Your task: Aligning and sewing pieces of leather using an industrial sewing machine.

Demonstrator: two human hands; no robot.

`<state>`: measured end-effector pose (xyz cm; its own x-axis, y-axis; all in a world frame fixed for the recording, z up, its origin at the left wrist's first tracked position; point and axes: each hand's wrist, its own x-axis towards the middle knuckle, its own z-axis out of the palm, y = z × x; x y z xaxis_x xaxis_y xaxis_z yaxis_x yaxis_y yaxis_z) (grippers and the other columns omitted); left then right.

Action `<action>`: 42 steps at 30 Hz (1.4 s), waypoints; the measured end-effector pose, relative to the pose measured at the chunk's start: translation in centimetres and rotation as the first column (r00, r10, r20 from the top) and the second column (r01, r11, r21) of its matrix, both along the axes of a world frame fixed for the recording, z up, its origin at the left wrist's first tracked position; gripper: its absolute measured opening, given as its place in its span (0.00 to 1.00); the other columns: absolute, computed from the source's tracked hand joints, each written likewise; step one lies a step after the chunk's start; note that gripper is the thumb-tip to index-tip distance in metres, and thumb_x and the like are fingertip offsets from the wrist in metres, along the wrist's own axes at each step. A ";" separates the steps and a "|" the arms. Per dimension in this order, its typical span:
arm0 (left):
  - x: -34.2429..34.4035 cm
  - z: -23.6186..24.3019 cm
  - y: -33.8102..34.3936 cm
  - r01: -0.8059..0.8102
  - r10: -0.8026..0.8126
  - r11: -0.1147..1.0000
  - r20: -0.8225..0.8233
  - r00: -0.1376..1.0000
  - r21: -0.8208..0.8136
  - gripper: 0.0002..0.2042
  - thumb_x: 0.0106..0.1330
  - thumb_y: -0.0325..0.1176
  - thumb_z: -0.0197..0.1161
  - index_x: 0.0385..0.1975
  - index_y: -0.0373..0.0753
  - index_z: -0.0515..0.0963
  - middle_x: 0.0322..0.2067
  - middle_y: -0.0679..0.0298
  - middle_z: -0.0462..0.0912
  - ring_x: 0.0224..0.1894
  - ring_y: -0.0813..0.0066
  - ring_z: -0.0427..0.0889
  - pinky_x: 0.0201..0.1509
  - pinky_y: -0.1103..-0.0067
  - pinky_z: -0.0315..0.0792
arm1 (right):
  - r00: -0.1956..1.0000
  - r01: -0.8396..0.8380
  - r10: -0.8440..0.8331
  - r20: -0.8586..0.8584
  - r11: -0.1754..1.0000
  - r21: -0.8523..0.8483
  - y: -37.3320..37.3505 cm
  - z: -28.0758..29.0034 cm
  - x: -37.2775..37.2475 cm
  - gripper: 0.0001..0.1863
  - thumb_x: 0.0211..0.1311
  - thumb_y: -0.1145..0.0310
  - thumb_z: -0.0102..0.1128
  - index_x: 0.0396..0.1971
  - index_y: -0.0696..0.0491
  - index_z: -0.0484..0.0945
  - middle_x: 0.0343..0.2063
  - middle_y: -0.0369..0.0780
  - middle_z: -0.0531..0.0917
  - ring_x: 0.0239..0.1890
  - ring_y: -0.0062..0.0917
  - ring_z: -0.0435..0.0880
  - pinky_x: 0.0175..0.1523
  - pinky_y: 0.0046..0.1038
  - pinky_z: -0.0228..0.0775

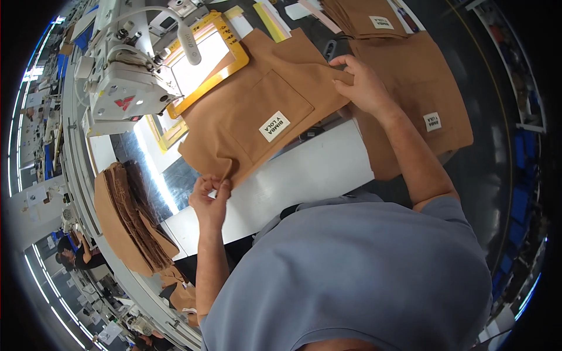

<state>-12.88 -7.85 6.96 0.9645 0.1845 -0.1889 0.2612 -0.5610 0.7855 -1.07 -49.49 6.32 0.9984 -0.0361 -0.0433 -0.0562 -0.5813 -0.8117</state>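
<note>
A brown fabric piece (246, 99) with a stitched square pocket and a white label (274, 125) is stretched between my two hands over the front of the worktable. My left hand (209, 193) pinches its folded lower-left corner, fingers closed. My right hand (360, 85) grips the upper right edge with fingers curled on it. A white sewing machine (126, 96) stands at the upper left, with a yellow frame (231, 47) under its head beside the fabric's upper left edge.
Brown pieces stack at the left (120, 216) and back right (351, 14); another (421, 76) lies at right. The white table edge (310, 158) is before me. Paper strips (266, 20) lie at the back. A co-worker (76, 254) works at the far left.
</note>
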 end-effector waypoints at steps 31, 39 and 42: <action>2.6 -3.7 2.0 0.047 -0.087 0.982 0.216 0.972 0.181 0.12 0.73 0.40 0.67 0.42 0.36 0.82 0.41 0.64 0.81 0.47 0.74 0.78 0.45 0.77 0.70 | 0.868 -0.085 0.228 0.442 0.943 -0.320 2.1 -2.9 -1.0 0.09 0.62 0.61 0.70 0.39 0.46 0.84 0.38 0.34 0.84 0.45 0.28 0.84 0.53 0.37 0.72; 3.0 -6.3 4.3 -0.187 -0.027 0.899 0.476 0.879 0.396 0.23 0.77 0.45 0.60 0.58 0.30 0.76 0.60 0.47 0.77 0.64 0.48 0.74 0.69 0.57 0.66 | 0.888 0.110 -0.031 0.458 0.983 -0.148 -2.8 -2.4 8.6 0.09 0.62 0.60 0.71 0.31 0.49 0.85 0.33 0.40 0.84 0.38 0.41 0.85 0.44 0.41 0.77; 3.1 -6.5 3.4 -0.170 -0.193 0.762 0.469 0.862 0.625 0.23 0.80 0.48 0.52 0.58 0.32 0.76 0.59 0.47 0.79 0.63 0.46 0.75 0.66 0.55 0.68 | 0.885 0.136 -0.024 0.465 0.969 -0.208 -5.5 -3.2 12.2 0.10 0.61 0.60 0.71 0.31 0.50 0.85 0.33 0.40 0.84 0.38 0.40 0.86 0.44 0.40 0.77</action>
